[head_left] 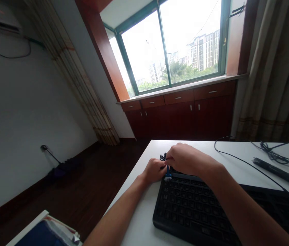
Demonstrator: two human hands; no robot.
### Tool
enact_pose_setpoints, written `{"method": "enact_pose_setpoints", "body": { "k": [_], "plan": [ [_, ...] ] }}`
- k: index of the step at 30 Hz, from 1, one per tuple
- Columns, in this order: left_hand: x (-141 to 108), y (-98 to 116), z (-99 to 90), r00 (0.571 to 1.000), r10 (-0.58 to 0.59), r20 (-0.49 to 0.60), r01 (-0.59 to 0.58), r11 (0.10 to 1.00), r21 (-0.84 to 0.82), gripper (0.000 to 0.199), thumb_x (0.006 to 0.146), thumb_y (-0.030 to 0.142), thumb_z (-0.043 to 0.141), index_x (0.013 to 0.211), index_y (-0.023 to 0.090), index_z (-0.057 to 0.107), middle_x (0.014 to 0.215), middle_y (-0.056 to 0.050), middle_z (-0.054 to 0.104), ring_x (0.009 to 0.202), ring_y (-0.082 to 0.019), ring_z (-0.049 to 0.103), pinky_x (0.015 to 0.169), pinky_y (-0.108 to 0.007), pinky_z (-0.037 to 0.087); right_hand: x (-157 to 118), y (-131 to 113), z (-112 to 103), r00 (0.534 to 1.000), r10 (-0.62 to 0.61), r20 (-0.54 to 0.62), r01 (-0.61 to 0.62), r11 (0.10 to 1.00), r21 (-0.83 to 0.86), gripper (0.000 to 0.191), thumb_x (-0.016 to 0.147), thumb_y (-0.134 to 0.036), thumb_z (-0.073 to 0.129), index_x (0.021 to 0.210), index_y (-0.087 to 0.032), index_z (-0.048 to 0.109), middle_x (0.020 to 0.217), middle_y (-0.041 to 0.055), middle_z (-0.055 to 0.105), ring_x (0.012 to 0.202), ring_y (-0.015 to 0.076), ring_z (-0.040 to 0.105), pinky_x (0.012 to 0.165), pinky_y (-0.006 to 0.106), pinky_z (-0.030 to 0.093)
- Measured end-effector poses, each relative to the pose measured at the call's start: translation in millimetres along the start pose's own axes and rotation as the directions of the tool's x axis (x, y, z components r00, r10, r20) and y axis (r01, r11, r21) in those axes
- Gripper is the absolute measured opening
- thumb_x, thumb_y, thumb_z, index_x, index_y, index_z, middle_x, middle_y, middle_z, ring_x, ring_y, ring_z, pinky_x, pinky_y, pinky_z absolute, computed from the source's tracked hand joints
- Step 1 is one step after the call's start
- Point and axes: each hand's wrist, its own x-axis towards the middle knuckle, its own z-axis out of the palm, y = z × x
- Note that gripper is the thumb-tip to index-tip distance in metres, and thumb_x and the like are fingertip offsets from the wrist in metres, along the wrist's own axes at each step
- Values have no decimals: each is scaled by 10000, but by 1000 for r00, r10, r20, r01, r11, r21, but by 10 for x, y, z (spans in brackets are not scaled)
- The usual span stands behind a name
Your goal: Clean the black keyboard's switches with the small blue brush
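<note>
A black keyboard [190, 205] lies on the white table [141, 201], its keycaps apparently off across much of it. Over its far left corner, my right hand [181, 158] pinches a small blue brush [168, 173], whose pale bristles point down at the keyboard's top edge. My left hand [155, 169] is closed beside that corner, touching my right hand's fingertips. Small black pieces [163, 156] show just beyond the fingers; whether my left hand grips one of them is hidden.
A black cable [239, 158] and a long black bar-shaped object [280, 172] lie on the right of the table. A chair with dark blue cloth [40, 235] stands at the lower left. Red-brown cabinets [170, 118] line the window wall.
</note>
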Motion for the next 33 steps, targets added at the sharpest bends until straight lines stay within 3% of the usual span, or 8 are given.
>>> {"method": "enact_pose_setpoints", "body": {
  "k": [5,9,17,25,33],
  "plan": [
    [-8,-4,5,1000,-4,-10,4,1000,-6,342,798,237,536,474,137,494,450,26,472,445,-57,380,504,-214,243,-18,-29,-10,999,-29,31,28,999,21,351,906,-424,464,866,-231,754,746,68,678,581,136,534,516,261,296],
    [-3,3,-4,1000,-10,-14,10,1000,-2,361,807,248,538,470,138,468,452,32,449,448,-54,337,497,-218,225,-41,-13,-76,998,-63,-2,63,998,22,296,885,-371,483,826,-241,742,734,48,679,571,130,516,519,255,299],
    [17,54,-30,1000,-18,15,18,1000,11,425,890,295,494,496,140,459,454,47,395,454,-53,307,508,-219,233,-74,60,-116,999,42,33,-43,998,34,236,836,-344,542,751,-230,730,640,23,639,516,107,458,511,251,292],
    [10,41,-29,999,-20,32,20,1000,11,416,872,295,517,494,142,435,467,47,392,466,-55,323,516,-217,247,-49,14,-82,997,30,72,-36,996,78,245,830,-351,533,761,-231,736,624,19,611,523,108,441,519,247,311],
    [37,131,-70,998,-49,37,48,999,18,473,931,328,453,501,142,387,476,58,281,468,-56,240,510,-221,213,-94,167,-176,998,56,22,-58,992,113,297,876,-408,481,770,-246,705,644,5,626,514,105,443,468,239,281]
  ]
}}
